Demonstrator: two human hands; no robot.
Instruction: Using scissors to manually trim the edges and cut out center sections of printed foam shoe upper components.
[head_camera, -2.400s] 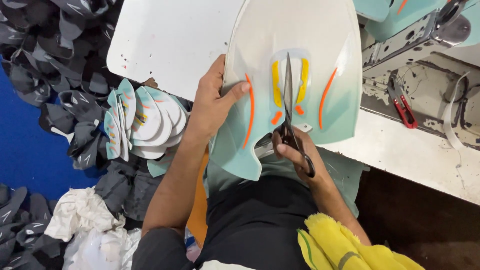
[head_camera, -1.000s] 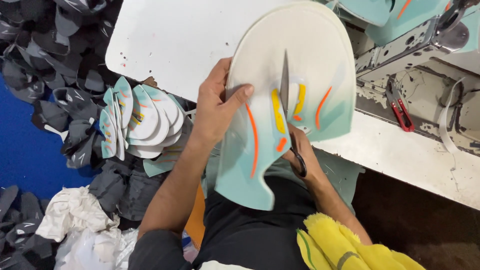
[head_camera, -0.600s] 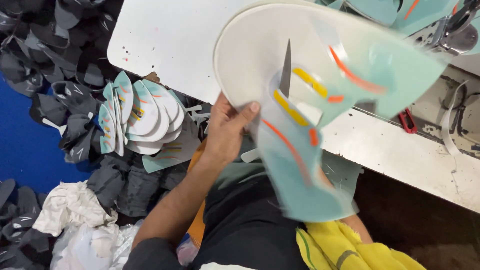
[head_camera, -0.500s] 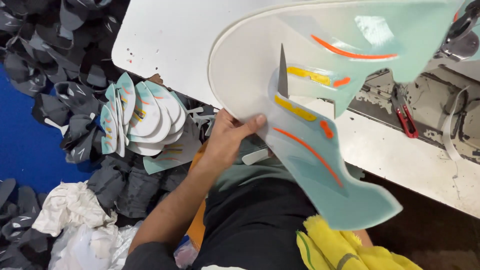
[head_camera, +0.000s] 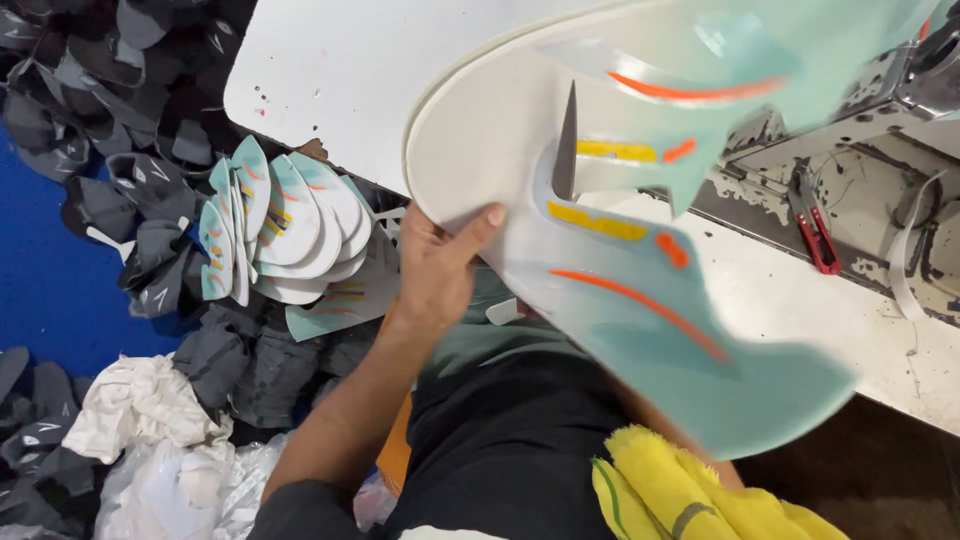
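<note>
One mint-and-white shoe upper piece is up in front of the camera above the table, its long axis running from upper left down to lower right, past the fingers. The left hand pinches its white edge, thumb pressed on top. One scissor blade points straight up just right of the thumb; the right hand is hidden, grip unclear.
</note>
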